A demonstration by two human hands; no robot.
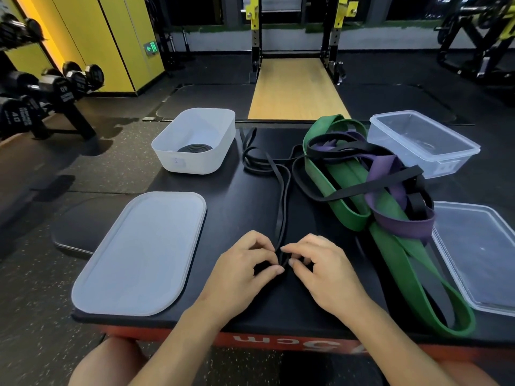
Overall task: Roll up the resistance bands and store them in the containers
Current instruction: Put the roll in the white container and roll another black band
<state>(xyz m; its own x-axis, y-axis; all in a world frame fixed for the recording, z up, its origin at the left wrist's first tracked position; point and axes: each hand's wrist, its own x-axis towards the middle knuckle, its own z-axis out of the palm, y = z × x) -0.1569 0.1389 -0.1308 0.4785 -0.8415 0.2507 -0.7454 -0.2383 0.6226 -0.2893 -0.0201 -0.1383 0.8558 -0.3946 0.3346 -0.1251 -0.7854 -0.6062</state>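
Note:
A thin black resistance band lies stretched along the black table top towards me. My left hand and my right hand meet at its near end, and the fingertips of both pinch it there. A white container at the back left holds one rolled black band. A tangle of green bands, purple bands and black bands lies at the right. A clear container stands at the back right.
A white lid lies flat at the front left. A clear lid lies at the right edge. The table top has a red front edge. A dumbbell rack stands at the far left, a squat rack behind.

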